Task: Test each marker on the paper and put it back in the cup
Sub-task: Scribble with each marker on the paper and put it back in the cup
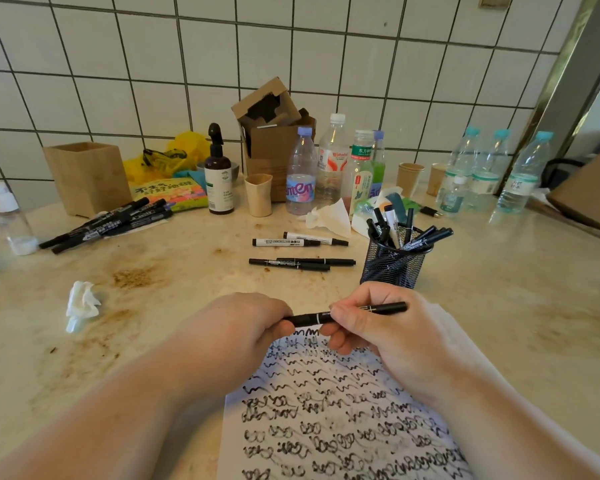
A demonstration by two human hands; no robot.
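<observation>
A thin black marker (pixel 312 319) lies level between both my hands, just above the top edge of the paper (pixel 326 410), which is covered in rows of black scribbles. My left hand (pixel 243 327) is closed around the marker's left end, and my right hand (pixel 371 327) pinches its right half with the tip end sticking out to the right. The black mesh cup (pixel 395 261) stands just beyond my right hand with several markers in it. Several loose markers (pixel 302 252) lie on the table left of the cup.
A heap of black markers (pixel 108 225) lies at the far left by a wooden box (pixel 87 178). Bottles (pixel 333 161), a cardboard box (pixel 274 133), paper cups (pixel 409 178), crumpled tissues (pixel 82 303) and a pump bottle (pixel 219 174) crowd the back along the tiled wall.
</observation>
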